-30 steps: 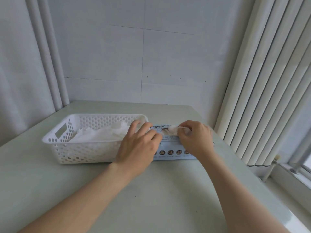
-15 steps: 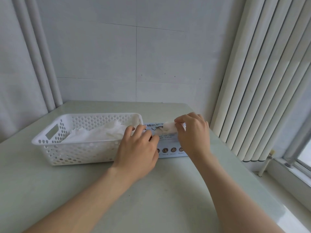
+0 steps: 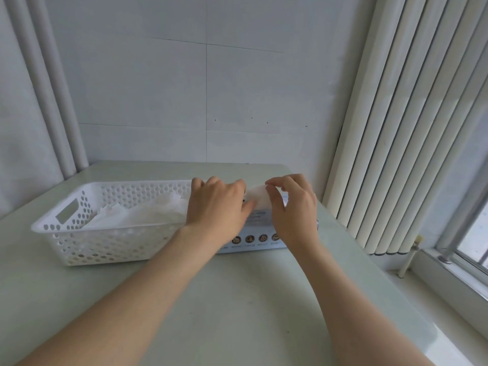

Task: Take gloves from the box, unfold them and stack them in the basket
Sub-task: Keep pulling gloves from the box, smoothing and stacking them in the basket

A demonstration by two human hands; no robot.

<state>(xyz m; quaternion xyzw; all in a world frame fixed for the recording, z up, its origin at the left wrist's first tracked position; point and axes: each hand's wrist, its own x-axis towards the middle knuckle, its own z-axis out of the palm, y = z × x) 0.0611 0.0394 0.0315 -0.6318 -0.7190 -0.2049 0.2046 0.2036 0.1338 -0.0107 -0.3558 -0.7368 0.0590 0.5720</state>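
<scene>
A pale green table [image 3: 237, 313] is noted. A white perforated basket [image 3: 105, 247] and a blue glove box [image 3: 260, 245] are set on it, side by side.

White perforated basket [image 3: 79, 244]; pale blue box [image 3: 260, 225]; translucent white gloves [image 3: 148, 215]

Soft, even daylight from the right; wide-angle bending at edges.

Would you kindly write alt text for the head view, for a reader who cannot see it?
A right hand pinches a folded white glove over a pale blue box, while the left hand lies over the box's left end. Beside it, a white perforated basket holds a pile of gloves.
</scene>
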